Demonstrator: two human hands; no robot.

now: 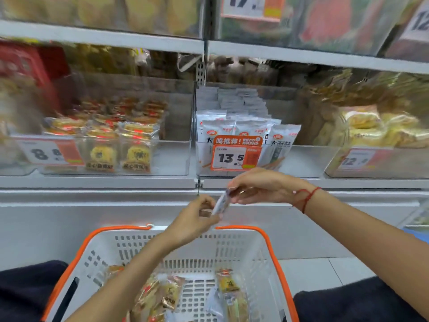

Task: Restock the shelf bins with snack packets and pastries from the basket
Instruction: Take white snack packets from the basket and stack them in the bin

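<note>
Fingers: the right hand [260, 187] pinches the upper end of a slim snack packet [222, 202] at frame centre; the left hand [197, 217] curls round its lower end, fingertips pressed to the wrapper.
Packet: pale, tilted, held between the two hands above the basket's far rim; its print is too blurred to read.
Right wrist: a red string bracelet [307, 198].
Basket: white basket [262, 270] with orange rim, lower centre; inside lie gold-wrapped pastries [162, 296] at left and more packets [228, 289] at right.
Middle bin: clear bin [306, 159] just above the hands, holding upright white snack packets [282, 141] with a red round logo and dark Chinese characters.
Middle tag: orange price tag [234, 153], reading "RECOMMEND" and "13.5".
Left bin: clear bin [171, 159] at centre left with yellow pastries in clear wrappers [137, 147]; its tag [50, 153] shows "8.8".
Right bin: pale yellow pastries [371, 126]; tag [356, 160] starts with "12", the rest blurred.
Top shelf: tag [249, 5] in the upper centre starts with "17".
</note>
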